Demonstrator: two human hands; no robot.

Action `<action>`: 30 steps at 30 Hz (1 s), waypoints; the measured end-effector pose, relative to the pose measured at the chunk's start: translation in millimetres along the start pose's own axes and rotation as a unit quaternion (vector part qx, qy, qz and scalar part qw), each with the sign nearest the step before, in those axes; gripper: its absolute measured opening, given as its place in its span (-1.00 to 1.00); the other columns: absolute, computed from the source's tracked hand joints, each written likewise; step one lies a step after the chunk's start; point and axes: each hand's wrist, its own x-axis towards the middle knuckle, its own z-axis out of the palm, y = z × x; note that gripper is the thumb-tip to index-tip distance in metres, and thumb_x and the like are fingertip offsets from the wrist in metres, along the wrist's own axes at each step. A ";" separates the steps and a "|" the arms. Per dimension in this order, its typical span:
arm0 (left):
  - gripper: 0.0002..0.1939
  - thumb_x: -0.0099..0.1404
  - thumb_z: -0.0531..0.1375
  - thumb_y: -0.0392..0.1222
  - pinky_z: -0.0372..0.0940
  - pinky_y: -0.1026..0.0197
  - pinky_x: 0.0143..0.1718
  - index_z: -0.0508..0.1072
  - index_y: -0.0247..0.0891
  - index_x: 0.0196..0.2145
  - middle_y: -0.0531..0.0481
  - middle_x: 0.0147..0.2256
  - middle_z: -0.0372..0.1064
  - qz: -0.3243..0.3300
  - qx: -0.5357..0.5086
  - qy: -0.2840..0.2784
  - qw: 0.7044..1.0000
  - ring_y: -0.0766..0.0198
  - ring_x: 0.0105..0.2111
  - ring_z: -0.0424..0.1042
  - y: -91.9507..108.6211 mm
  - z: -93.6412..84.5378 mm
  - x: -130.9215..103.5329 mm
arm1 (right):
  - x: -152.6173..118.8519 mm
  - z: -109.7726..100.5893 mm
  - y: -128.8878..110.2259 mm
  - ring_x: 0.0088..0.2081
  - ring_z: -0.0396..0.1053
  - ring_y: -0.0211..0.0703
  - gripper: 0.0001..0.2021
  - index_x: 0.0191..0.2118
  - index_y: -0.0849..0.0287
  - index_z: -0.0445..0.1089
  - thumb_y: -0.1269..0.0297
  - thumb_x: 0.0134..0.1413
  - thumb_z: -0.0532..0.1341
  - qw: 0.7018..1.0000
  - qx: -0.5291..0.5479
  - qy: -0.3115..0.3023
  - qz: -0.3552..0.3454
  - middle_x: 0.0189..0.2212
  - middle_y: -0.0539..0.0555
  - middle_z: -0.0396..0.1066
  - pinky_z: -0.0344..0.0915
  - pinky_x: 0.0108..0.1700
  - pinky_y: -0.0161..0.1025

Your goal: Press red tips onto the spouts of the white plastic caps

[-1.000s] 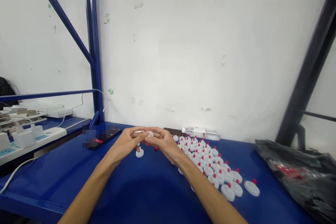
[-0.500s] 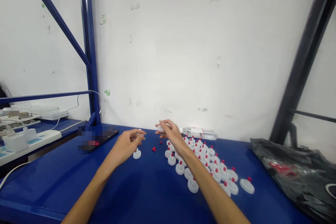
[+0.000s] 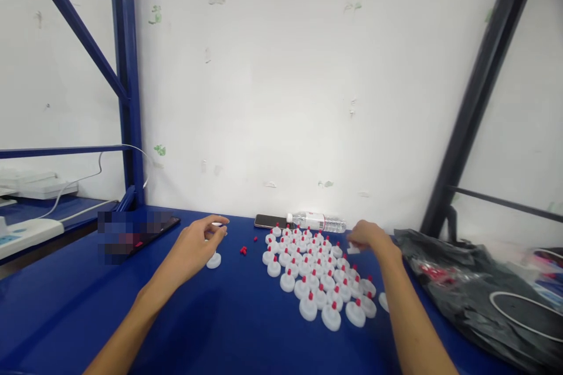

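Crowding on the blue table [image 3: 246, 328]: a low reach could topple the red-tipped white caps [image 3: 308, 306].
Right hand [image 3: 372, 238]: blurred, fingers bent down, apparently pinching a white piece [image 3: 353, 250] just under the fingertips, beside the caps; a loose pinch might drop it.
Left hand [image 3: 193, 245]: half-curled, hold unclear; a lone white disc [image 3: 213, 261] just below.
Red bits [image 3: 243, 251]: between left hand and caps; brushing could scatter them.
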 end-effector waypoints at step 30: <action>-0.51 0.29 0.07 0.12 0.35 0.12 -0.26 0.49 -0.22 0.00 -0.11 -0.24 0.58 -0.007 0.043 -0.005 0.999 0.03 -0.24 0.55 -2.1 2.8 1.1 | 6.9 -5.7 5.6 -0.40 0.51 -0.12 -0.91 -0.46 0.17 0.59 0.40 -0.21 0.33 0.987 0.038 -0.152 -0.033 -0.47 0.10 0.57 0.26 -0.49 -0.34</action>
